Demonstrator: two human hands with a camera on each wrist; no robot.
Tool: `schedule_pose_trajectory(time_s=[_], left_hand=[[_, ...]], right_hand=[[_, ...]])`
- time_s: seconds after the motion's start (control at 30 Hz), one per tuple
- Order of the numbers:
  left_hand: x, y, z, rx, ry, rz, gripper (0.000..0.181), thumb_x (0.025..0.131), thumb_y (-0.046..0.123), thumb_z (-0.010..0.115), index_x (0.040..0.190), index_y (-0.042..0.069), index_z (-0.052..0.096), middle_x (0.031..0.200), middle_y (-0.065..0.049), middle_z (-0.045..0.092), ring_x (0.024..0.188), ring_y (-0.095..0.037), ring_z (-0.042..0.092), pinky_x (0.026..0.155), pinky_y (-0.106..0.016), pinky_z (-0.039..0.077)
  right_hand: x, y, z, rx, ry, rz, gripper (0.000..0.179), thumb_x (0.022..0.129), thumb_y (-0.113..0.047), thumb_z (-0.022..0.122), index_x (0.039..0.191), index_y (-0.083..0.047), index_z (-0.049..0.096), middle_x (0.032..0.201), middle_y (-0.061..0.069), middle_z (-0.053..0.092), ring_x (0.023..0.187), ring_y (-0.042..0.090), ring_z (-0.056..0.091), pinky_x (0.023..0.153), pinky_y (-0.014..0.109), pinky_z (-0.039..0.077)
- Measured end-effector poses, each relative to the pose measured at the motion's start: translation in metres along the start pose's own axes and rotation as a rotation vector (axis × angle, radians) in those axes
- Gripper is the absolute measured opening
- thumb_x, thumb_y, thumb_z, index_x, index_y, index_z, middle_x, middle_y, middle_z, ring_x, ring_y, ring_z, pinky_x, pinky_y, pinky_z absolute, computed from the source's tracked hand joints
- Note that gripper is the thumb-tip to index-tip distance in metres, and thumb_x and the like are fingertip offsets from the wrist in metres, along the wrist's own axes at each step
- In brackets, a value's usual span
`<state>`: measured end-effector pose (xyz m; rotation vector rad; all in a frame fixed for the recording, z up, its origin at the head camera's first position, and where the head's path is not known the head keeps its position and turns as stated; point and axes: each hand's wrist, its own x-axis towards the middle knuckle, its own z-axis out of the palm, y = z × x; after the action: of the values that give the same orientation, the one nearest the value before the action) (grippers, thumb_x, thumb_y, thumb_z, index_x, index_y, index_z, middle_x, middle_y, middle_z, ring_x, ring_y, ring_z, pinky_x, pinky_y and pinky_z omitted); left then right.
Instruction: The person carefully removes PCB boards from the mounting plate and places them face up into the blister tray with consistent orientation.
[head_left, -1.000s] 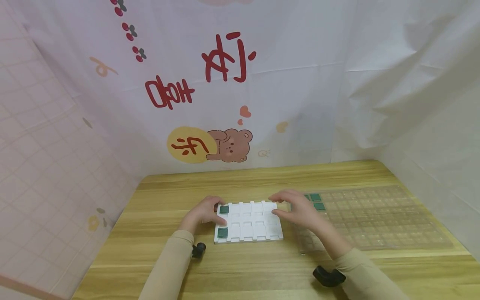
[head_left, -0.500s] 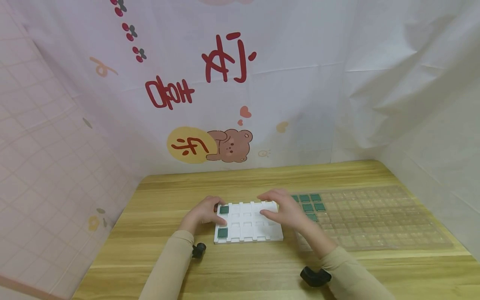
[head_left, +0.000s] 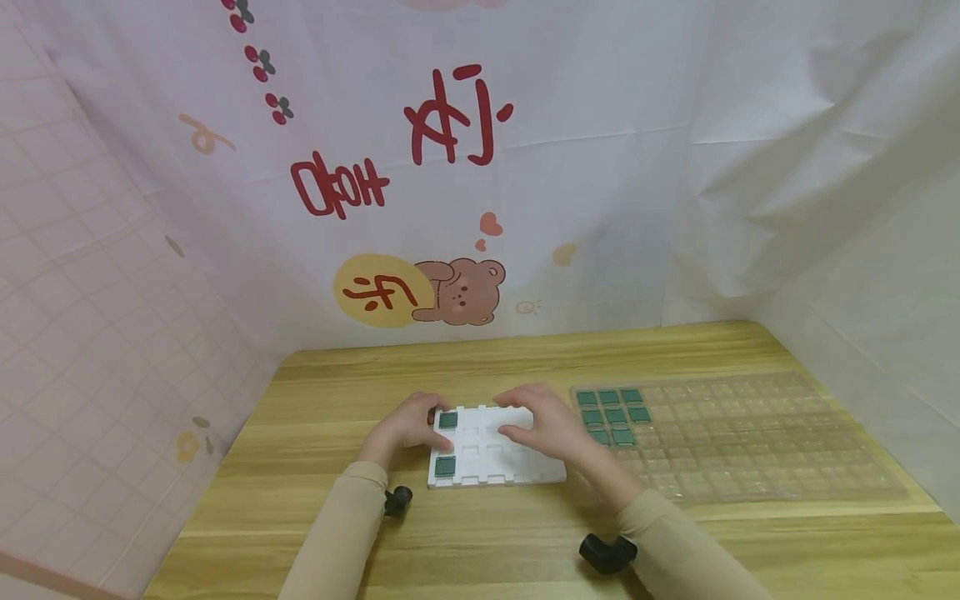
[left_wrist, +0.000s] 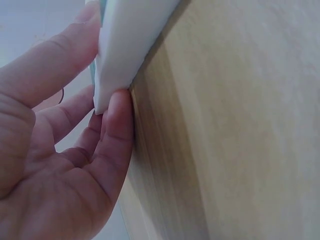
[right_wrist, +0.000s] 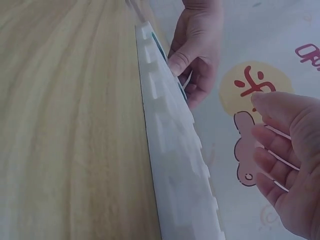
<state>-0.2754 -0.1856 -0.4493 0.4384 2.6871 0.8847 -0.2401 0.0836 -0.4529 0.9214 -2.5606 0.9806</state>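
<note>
A white tray [head_left: 472, 467] with rows of shallow recesses lies on the wooden table. Two square green chips sit in its left column, a far chip [head_left: 447, 421] and a near chip [head_left: 445, 467]. My left hand [head_left: 408, 423] grips the tray's left end; in the left wrist view the thumb lies on the top side and the fingers meet the tray's edge [left_wrist: 130, 45] close to the tabletop. Over the right half of the tray hovers my right hand [head_left: 551, 425], thumb and fingers apart. The right wrist view shows nothing between its fingers [right_wrist: 272, 140].
To the right lies a large clear plastic tray [head_left: 735, 442] of small pockets, with several green chips [head_left: 614, 416] in its left corner. A printed cloth [head_left: 585, 167] hangs behind the wooden table [head_left: 480, 542] and along both sides.
My right hand has moved left from beside the clear tray to over the white tray, uncovering more of the green chips. The left hand has stayed on the white tray's left end.
</note>
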Motion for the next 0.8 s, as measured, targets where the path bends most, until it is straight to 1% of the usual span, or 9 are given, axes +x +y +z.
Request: schedule_pose_trajectory(time_s=[0.1, 0.27, 0.37, 0.5, 0.57, 0.7, 0.8], left_hand=[[0.000, 0.000, 0.000, 0.005, -0.002, 0.010, 0.058, 0.068, 0.018, 0.093, 0.117, 0.005, 0.064, 0.099, -0.003, 0.056, 0.093, -0.021, 0.048, 0.084, -0.038, 0.043], [0.000, -0.001, 0.000, 0.021, -0.006, 0.033, 0.058, 0.069, 0.017, 0.092, 0.118, 0.003, 0.064, 0.100, -0.004, 0.056, 0.093, -0.022, 0.048, 0.083, -0.037, 0.043], [0.000, -0.002, 0.000, 0.020, -0.003, 0.029, 0.058, 0.069, 0.017, 0.092, 0.118, 0.003, 0.064, 0.101, -0.004, 0.056, 0.093, -0.022, 0.048, 0.083, -0.037, 0.043], [0.001, -0.004, 0.001, -0.003, 0.004, 0.019, 0.058, 0.068, 0.018, 0.093, 0.117, 0.005, 0.065, 0.099, -0.003, 0.056, 0.092, -0.020, 0.048, 0.083, -0.037, 0.043], [0.002, -0.006, 0.002, -0.012, 0.008, 0.025, 0.057, 0.067, 0.018, 0.093, 0.116, 0.006, 0.065, 0.098, -0.002, 0.056, 0.091, -0.020, 0.048, 0.082, -0.037, 0.042], [0.004, -0.009, 0.003, -0.032, 0.014, 0.040, 0.057, 0.066, 0.018, 0.094, 0.114, 0.005, 0.066, 0.096, -0.002, 0.056, 0.089, -0.019, 0.048, 0.080, -0.036, 0.042], [0.006, -0.011, 0.003, -0.048, 0.015, 0.039, 0.058, 0.066, 0.018, 0.094, 0.114, 0.006, 0.066, 0.097, -0.002, 0.057, 0.090, -0.019, 0.048, 0.080, -0.035, 0.042]], right_hand=[[0.004, -0.001, 0.005, 0.014, -0.012, 0.021, 0.038, 0.085, -0.022, 0.080, 0.118, -0.009, 0.070, 0.113, 0.000, 0.068, 0.105, 0.022, 0.058, 0.091, 0.042, 0.047], [0.011, -0.003, 0.012, 0.039, -0.030, 0.035, 0.038, 0.085, -0.020, 0.080, 0.119, -0.009, 0.069, 0.115, 0.001, 0.068, 0.108, 0.023, 0.057, 0.093, 0.043, 0.045], [0.014, -0.005, 0.015, 0.037, -0.041, 0.037, 0.037, 0.085, -0.019, 0.079, 0.119, -0.008, 0.069, 0.115, 0.002, 0.068, 0.109, 0.024, 0.057, 0.093, 0.044, 0.046], [0.016, -0.007, 0.017, 0.042, -0.058, 0.038, 0.036, 0.085, -0.019, 0.079, 0.118, -0.008, 0.069, 0.114, 0.002, 0.068, 0.108, 0.024, 0.057, 0.092, 0.043, 0.046], [0.017, -0.007, 0.017, 0.045, -0.064, 0.036, 0.036, 0.085, -0.020, 0.079, 0.118, -0.008, 0.069, 0.114, 0.003, 0.068, 0.108, 0.024, 0.058, 0.092, 0.043, 0.047], [0.019, -0.006, 0.020, 0.021, -0.067, 0.020, 0.037, 0.085, -0.020, 0.079, 0.118, -0.009, 0.070, 0.114, 0.002, 0.069, 0.107, 0.023, 0.059, 0.093, 0.041, 0.046], [0.022, -0.005, 0.023, 0.002, -0.066, 0.005, 0.037, 0.085, -0.022, 0.080, 0.118, -0.009, 0.070, 0.113, 0.002, 0.069, 0.107, 0.022, 0.059, 0.093, 0.041, 0.046]])
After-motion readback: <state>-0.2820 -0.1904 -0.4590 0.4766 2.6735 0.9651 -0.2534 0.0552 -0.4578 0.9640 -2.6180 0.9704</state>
